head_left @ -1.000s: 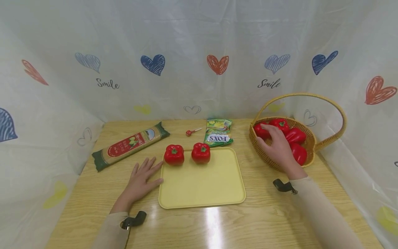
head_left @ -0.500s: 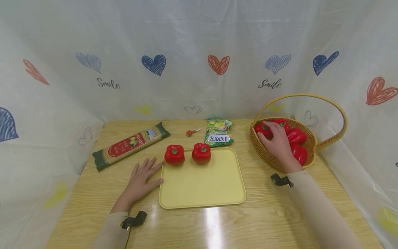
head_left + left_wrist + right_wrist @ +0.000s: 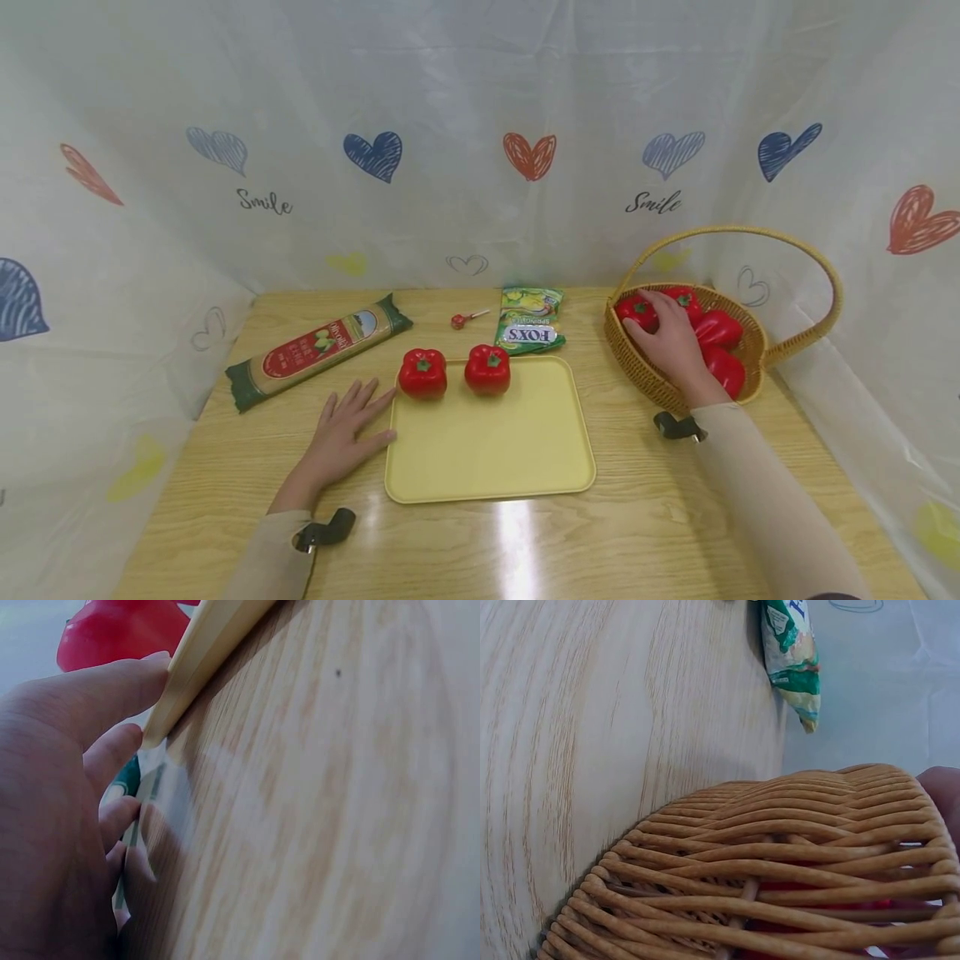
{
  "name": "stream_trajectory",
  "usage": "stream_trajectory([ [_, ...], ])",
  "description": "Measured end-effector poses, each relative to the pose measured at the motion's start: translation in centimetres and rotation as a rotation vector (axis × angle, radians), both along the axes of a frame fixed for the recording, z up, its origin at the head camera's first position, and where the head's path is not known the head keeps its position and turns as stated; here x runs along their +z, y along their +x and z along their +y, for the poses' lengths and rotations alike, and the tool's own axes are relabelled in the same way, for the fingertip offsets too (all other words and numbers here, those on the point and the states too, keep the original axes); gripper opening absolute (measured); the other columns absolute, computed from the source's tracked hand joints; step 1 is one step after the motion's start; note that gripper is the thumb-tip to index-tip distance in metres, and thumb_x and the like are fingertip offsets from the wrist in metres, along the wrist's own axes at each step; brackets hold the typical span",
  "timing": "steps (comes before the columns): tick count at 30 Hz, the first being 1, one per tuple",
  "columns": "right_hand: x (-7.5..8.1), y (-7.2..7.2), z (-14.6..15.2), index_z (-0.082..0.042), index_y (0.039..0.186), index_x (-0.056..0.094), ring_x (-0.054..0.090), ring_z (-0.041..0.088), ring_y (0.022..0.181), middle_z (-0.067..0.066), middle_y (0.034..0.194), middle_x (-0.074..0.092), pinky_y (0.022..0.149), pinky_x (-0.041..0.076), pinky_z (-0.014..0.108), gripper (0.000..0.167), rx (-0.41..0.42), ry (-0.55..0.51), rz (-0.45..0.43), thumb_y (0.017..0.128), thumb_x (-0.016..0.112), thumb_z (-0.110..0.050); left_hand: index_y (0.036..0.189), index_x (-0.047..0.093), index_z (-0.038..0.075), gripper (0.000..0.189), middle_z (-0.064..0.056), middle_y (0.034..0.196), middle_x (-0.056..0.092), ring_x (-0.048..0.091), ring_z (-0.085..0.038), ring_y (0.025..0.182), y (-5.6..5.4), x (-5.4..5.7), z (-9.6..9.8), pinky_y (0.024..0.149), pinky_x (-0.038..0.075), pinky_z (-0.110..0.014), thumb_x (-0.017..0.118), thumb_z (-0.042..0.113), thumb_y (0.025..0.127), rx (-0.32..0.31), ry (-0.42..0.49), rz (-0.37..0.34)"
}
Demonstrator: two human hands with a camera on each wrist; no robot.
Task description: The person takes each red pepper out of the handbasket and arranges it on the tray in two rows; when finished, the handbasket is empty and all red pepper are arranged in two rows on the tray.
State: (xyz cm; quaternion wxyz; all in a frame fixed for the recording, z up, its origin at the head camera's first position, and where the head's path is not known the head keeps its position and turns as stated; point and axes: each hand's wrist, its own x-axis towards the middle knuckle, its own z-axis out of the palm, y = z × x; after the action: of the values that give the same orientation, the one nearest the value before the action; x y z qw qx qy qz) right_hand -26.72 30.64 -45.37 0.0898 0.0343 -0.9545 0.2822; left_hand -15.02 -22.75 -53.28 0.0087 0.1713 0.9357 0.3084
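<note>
Two red bell peppers, a left one (image 3: pixel 423 373) and a right one (image 3: pixel 487 370), stand stem up along the back of the yellow tray (image 3: pixel 491 450). My left hand (image 3: pixel 339 440) lies spread on the table left of the tray. Its index fingertip and thumb tip meet the tray's edge. In the left wrist view the fingers (image 3: pixel 112 690) reach that rim. My right hand (image 3: pixel 669 337) is inside the wicker basket (image 3: pixel 637 379), its thumb and fingers around a red bell pepper (image 3: pixel 634 311) at the left. The right wrist view shows mostly basket weave (image 3: pixel 795 855), which hides the grip.
More red peppers (image 3: pixel 718 330) fill the basket under its tall arched handle (image 3: pixel 750 229). Behind the tray are a lollipop (image 3: pixel 461 320) and a green FOX'S candy bag (image 3: pixel 530 321). A pasta packet (image 3: pixel 318 350) lies at back left. Curtains with hearts enclose the table.
My right hand has shifted slightly right and inward over the basket. The left pepper there has turned so its green stem shows. My left hand keeps its place beside the tray.
</note>
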Motion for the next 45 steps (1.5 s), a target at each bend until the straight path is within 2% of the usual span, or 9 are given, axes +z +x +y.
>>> stream_trajectory([
  [16,-0.51,-0.54,0.28,-0.002,0.151,0.043,0.033,0.049,0.141,0.029,0.153,0.038,0.113,0.031,0.067,0.065,-0.002,0.028,-0.042,0.098,0.068,-0.031,0.155,0.046,0.024,0.066,-0.016,0.165,0.028,0.011,-0.043,0.154,0.00,0.13,0.15,0.121,-0.004,-0.063,0.065,0.049,0.096,0.000,0.005,0.009],
  [26,-0.64,-0.36,0.47,-0.002,0.151,0.043,0.034,0.050,0.140,0.029,0.153,0.037,0.111,0.033,0.069,0.066,-0.007,0.038,-0.052,0.098,0.068,-0.033,0.155,0.046,0.024,0.066,-0.015,0.166,0.027,0.011,-0.043,0.154,0.15,0.21,0.23,0.121,-0.003,-0.064,0.064,0.049,0.097,0.006,-0.008,-0.011],
  [45,-0.60,0.13,0.71,-0.002,0.149,0.046,0.038,0.051,0.137,0.030,0.151,0.039,0.109,0.035,0.069,0.064,-0.003,0.033,-0.035,0.098,0.067,-0.034,0.155,0.046,0.023,0.066,-0.016,0.165,0.028,0.011,-0.044,0.154,0.29,0.36,0.27,0.121,-0.003,-0.064,0.064,0.048,0.097,0.003,-0.004,-0.007],
])
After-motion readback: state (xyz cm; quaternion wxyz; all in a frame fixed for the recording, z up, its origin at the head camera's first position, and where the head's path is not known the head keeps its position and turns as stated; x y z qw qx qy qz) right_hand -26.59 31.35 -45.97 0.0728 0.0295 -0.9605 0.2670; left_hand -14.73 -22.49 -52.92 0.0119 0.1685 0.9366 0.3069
